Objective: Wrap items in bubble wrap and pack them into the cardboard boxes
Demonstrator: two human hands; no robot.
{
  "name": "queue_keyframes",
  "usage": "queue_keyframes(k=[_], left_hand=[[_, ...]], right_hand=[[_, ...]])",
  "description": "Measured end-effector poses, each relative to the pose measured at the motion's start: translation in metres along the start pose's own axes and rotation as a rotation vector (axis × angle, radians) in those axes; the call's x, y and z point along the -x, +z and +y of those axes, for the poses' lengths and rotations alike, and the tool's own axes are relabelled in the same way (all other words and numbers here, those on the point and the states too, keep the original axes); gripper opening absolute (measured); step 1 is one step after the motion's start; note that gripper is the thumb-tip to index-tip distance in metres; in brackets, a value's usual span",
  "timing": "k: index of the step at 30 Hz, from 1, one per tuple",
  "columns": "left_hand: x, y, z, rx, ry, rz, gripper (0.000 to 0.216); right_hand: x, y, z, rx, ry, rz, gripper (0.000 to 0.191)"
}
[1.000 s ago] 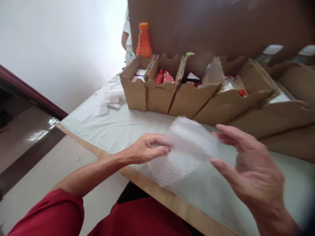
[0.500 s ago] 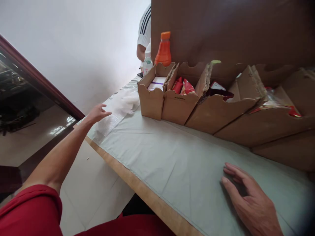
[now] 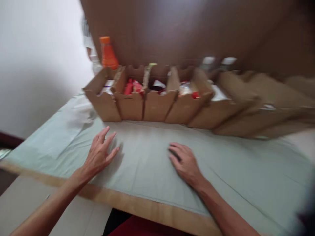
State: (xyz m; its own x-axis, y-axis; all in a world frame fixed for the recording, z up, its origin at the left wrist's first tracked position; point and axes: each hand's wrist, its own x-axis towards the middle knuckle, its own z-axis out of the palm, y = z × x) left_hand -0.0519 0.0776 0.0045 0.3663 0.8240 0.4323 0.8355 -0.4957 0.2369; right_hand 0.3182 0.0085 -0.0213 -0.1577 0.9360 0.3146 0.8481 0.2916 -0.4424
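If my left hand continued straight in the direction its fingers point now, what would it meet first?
The left hand would most likely meet the front of the cardboard boxes, around the two leftmost; its height above the cloth is hard to judge.

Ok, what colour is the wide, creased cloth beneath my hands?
The cloth is pale grey-green; best seen in the head view.

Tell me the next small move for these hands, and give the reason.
I'd probably reach the left hand forward to the leftmost cardboard box: that hand looks empty, its fingers are spread just short of the box, and the box is open at the top with a pale item showing inside. The right hand looks empty too.
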Motion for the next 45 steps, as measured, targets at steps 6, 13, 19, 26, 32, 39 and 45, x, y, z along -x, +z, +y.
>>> queue_keyframes(k=[6,13,19,26,32,39,45], left_hand=[[-0.059,0.067,0.118,0.239,0.234,-0.091,0.051],[-0.055,0.118,0.146,0.109,0.337,-0.280,0.054],[-0.042,0.123,0.142,-0.044,0.399,-0.250,0.057],[-0.036,0.107,0.149,0.001,0.389,-0.132,0.054],[-0.014,0.098,0.141,0.012,0.227,-0.079,0.053],[-0.005,0.112,0.135,0.002,0.191,-0.126,0.059],[-0.008,0.107,0.139,0.034,0.156,-0.118,0.060]], right_hand=[[0.007,-0.006,-0.016,0.136,0.017,-0.094,0.029],[0.028,-0.012,-0.041,0.193,-0.040,-0.149,0.042],[0.066,-0.061,-0.035,-0.007,-0.208,-0.278,0.027],[0.068,-0.218,0.091,0.214,0.130,0.372,0.029],[0.013,-0.289,0.174,0.712,0.459,0.250,0.049],[0.018,-0.300,0.160,0.864,0.479,0.031,0.020],[0.038,-0.310,0.095,0.832,0.440,-0.312,0.014]])
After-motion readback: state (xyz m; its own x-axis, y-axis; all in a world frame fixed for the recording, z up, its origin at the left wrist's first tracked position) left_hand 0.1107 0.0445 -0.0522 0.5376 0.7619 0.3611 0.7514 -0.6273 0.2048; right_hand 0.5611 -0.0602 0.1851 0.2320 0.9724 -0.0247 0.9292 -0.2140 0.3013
